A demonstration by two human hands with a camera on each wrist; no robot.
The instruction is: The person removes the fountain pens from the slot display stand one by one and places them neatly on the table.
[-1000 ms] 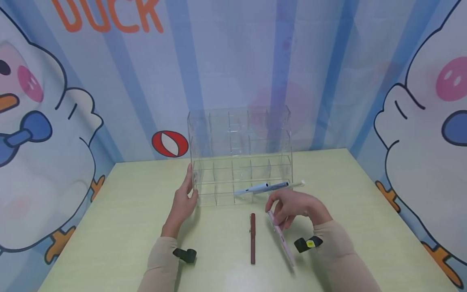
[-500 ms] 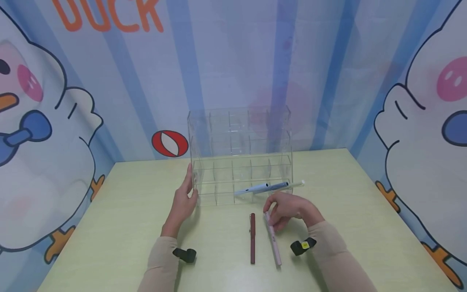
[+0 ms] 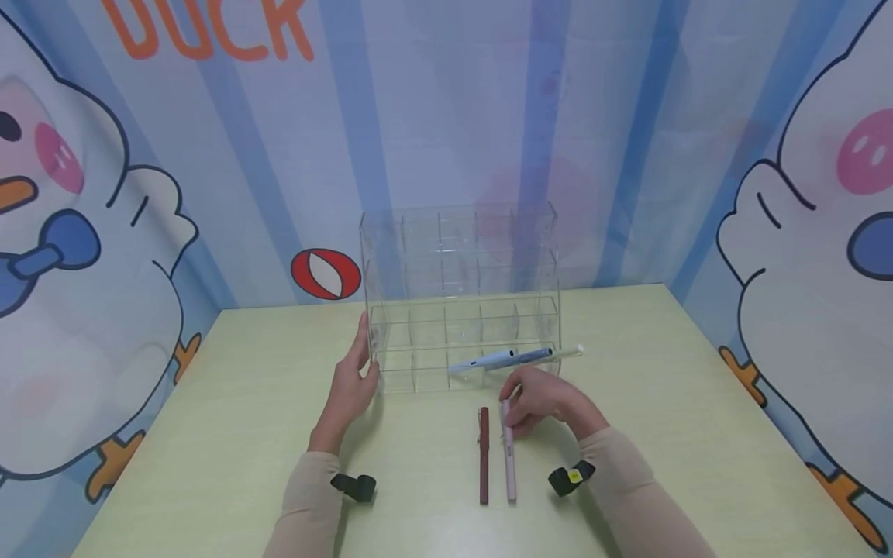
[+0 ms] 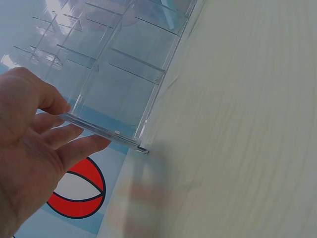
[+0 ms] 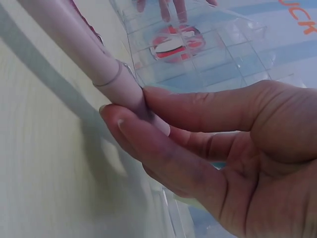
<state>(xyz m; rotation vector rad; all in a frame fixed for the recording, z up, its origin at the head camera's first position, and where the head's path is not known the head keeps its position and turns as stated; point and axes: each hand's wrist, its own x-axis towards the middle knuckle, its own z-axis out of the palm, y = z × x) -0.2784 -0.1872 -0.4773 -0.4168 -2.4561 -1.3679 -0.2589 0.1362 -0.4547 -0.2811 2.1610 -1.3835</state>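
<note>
My right hand [image 3: 540,399] pinches a pale pink pen [image 3: 510,461] near its capped end, between thumb and fingertips. In the right wrist view the pen [image 5: 84,47] slants above the table from the upper left into the fingers. Just left of it, a dark red pen [image 3: 484,457] with a clip lies on the table, roughly parallel. My left hand [image 3: 353,391] grips the left side wall of a clear acrylic rack [image 3: 427,380]; in the left wrist view, thumb and fingers are on either side of the rack's edge [image 4: 106,132].
A light blue pen [image 3: 491,360], a darker blue pen [image 3: 536,356] and a pale, whitish-green pen [image 3: 568,352] lie slanted at the rack's front right compartments. The pale wooden table [image 3: 244,387] meets a printed blue curtain [image 3: 446,116] behind the rack.
My right hand has moved left with the pink pen, and the pen has swung from a slant to nearly parallel with the red one. My left hand and the rack stay put.
</note>
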